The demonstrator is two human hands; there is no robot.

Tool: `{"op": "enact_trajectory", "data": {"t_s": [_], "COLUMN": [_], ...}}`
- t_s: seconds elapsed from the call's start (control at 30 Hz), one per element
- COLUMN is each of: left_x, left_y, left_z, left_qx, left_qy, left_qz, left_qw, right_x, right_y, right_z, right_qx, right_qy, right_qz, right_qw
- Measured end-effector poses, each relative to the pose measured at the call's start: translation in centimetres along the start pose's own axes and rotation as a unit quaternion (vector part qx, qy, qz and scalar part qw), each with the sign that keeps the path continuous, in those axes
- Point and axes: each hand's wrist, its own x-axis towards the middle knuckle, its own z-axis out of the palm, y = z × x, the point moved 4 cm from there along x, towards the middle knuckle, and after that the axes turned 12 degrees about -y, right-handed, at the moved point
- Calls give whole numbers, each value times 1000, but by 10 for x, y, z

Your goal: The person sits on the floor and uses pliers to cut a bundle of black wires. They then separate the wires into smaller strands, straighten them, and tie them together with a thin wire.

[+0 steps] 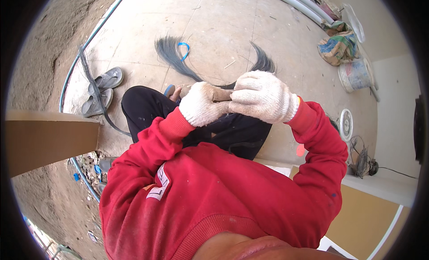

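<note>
In front of my lap a bundle of thin dark-grey strands [178, 63], which look like tie wire, bends in a U with its loose ends fanned out to the left and right. Its middle passes behind my gloved hands. My left hand [203, 103] and my right hand [264, 97], both in white knit gloves, meet there with fingers closed around the bend. The gloves hide most of the grip. A blue strap loop [184, 50] lies against the left fan of strands.
Grey slippers [100, 97] lie at the left beside another long strand bundle [91, 81]. A blue hose [71, 72] borders the dirt. At the right are a white bucket [356, 75], a woven sack [338, 49], a white disc [346, 125] and tangled cable [361, 159]. White pipes [304, 7] lie far off.
</note>
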Motion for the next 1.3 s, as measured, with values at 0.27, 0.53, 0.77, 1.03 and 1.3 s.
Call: {"op": "enact_trajectory", "data": {"t_s": [0.27,0.53,0.77,1.03,1.3], "left_x": [2,7,8,16,10], "left_y": [-6,-14,-17,-8,-23], "left_z": [2,14,44,53,62], "left_qx": [41,-184,-251,-203,-335], "left_qy": [-16,-42,-74,-148,-122], "left_qz": [63,-77,-117,-114,-88], "left_qw": [997,979,958,961,930], "right_x": [16,-3,-57,-47,-56], "right_y": [8,-13,-11,-47,-58], "right_z": [5,20,28,-2,49], "right_qx": [21,18,498,-105,-76], "right_qy": [-125,-23,151,-107,21], "right_qz": [14,315,621,175,400], "right_qw": [992,949,587,973,913]}}
